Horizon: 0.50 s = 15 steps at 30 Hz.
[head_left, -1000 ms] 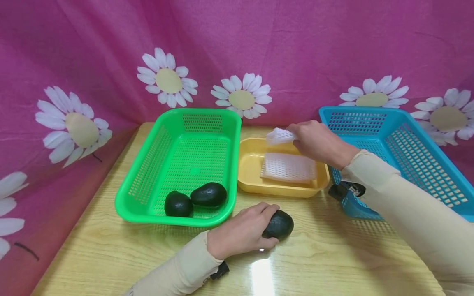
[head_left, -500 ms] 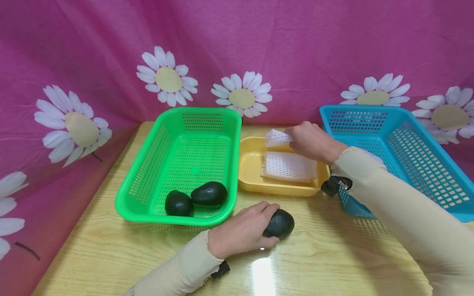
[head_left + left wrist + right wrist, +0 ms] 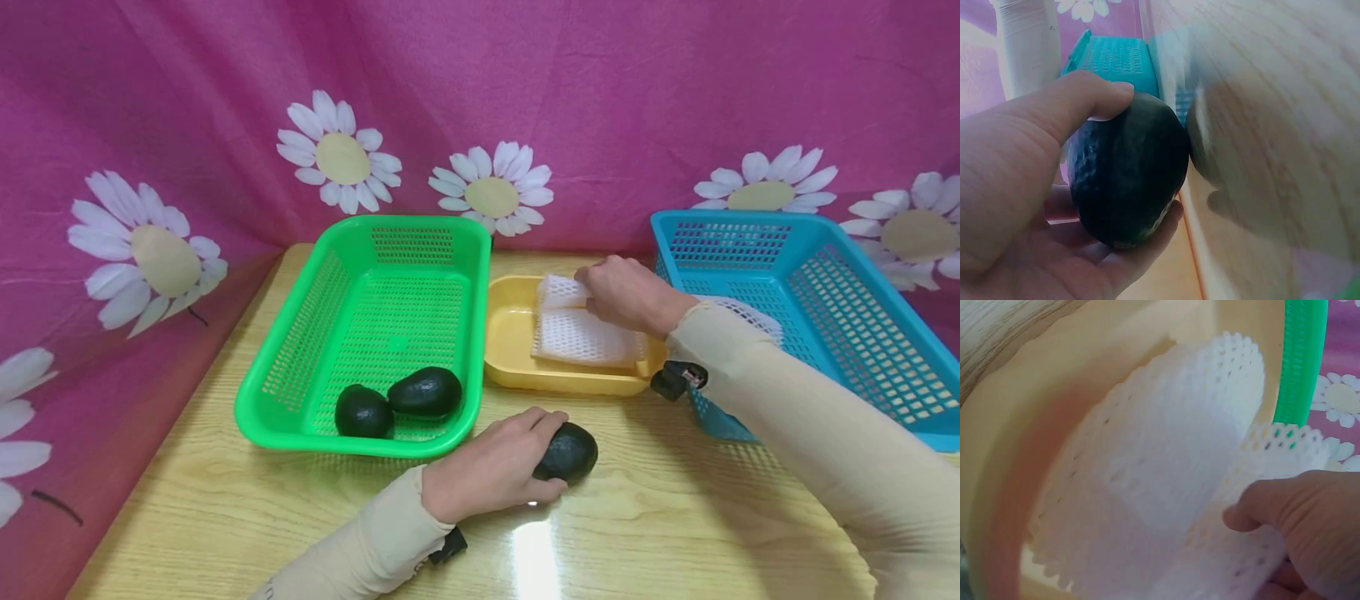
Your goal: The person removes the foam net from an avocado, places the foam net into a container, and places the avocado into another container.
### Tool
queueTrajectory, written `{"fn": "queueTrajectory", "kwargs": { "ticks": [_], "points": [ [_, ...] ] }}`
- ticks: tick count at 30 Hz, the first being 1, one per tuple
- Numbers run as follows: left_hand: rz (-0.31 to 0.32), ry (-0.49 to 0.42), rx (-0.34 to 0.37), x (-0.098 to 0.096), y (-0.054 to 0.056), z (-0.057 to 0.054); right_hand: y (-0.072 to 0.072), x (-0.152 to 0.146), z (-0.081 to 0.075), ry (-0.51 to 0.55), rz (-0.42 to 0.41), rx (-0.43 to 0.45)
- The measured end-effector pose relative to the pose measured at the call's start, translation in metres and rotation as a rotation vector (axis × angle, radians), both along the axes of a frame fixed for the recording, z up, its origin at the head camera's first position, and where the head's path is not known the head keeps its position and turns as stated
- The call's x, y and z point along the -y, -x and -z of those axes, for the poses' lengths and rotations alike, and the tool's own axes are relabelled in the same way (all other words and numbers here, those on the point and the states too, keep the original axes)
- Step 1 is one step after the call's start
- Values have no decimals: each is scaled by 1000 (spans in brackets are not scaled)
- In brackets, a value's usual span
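Note:
My left hand (image 3: 495, 467) grips a dark avocado (image 3: 568, 454) on the table in front of the baskets; in the left wrist view the thumb lies over the avocado's (image 3: 1129, 169) top and fingers curl beneath. Above the yellow tray (image 3: 510, 371), my right hand (image 3: 626, 293) pinches a white foam net sleeve (image 3: 562, 292) between thumb and fingers. More foam net (image 3: 588, 337) lies flat in the tray just below it. The right wrist view shows the held sleeve (image 3: 1285, 450) beside the other net (image 3: 1160, 444).
Two avocados (image 3: 425, 392) lie at the near end of the green basket (image 3: 247, 417) on the left. A blue basket (image 3: 892, 292) stands right, with a white-netted item (image 3: 742, 312) inside, partly hidden by my right sleeve. A flowered pink cloth (image 3: 600, 100) hangs behind.
My right hand has lowered slightly with the foam net sleeve, whose end now sits closer to the net in the tray. My left hand keeps its grip on the avocado.

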<state>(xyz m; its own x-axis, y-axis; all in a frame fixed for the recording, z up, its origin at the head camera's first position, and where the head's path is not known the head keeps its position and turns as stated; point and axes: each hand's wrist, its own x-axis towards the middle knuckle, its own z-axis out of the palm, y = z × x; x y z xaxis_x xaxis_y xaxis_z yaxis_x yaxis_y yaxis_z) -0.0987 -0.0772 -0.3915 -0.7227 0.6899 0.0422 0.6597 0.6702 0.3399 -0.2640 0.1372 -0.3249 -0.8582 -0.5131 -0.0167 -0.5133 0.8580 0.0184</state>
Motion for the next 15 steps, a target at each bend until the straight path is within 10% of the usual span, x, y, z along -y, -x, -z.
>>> {"fn": "queueTrajectory", "kwargs": {
  "ticks": [15],
  "points": [
    [-8,5,12,0,-2,-2,-8,-6,-3,-10,-50,90]
  ]
}}
